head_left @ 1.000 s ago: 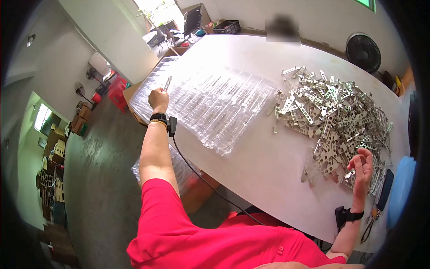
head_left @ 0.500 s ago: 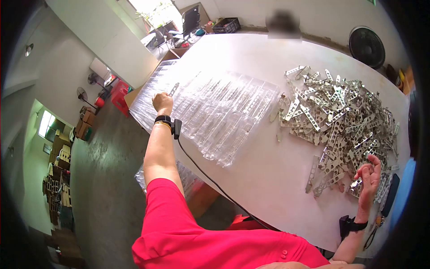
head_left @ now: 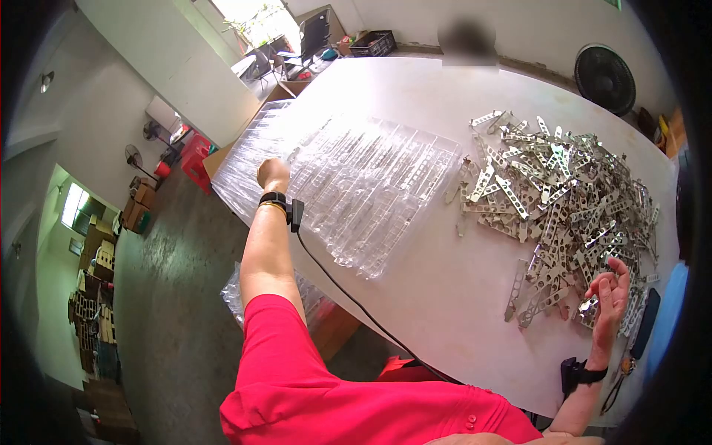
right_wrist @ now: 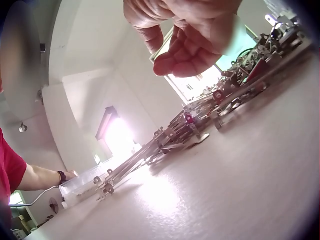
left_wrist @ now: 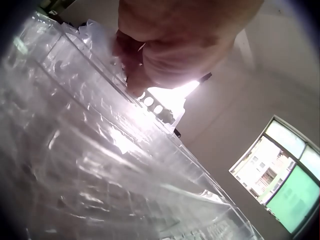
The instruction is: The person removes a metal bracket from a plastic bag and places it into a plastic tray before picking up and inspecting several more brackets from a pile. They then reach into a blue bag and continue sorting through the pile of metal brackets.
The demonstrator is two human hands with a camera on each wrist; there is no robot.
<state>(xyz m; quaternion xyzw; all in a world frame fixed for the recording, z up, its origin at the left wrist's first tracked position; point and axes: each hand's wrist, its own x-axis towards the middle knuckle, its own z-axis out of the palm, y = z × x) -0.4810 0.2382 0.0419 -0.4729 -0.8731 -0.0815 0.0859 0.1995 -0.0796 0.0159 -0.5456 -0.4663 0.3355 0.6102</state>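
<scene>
My left hand (head_left: 274,175) is at the left part of the clear plastic trays (head_left: 356,185). In the left wrist view its fingers pinch a flat metal strip with round holes (left_wrist: 154,106), close against the clear plastic (left_wrist: 100,150). More metal strips lie in rows under the shiny plastic. On the right, my right hand (head_left: 608,300) hangs over the near edge of a loose heap of metal strips (head_left: 564,193). Its fingers (right_wrist: 192,60) are loosely curled with nothing between them, above the heap in the right wrist view.
A black case (head_left: 647,313) and a blue item (head_left: 667,311) lie at the table's right edge. Beyond the white table (head_left: 415,297) stands a black fan (head_left: 605,79). A cable runs from the left wrist across the table's near edge. Red stools (head_left: 196,161) stand on the floor at left.
My left hand has lowered toward the plastic, and the strip that stuck up from its fingers now lies close to the tray. The right hand has barely moved.
</scene>
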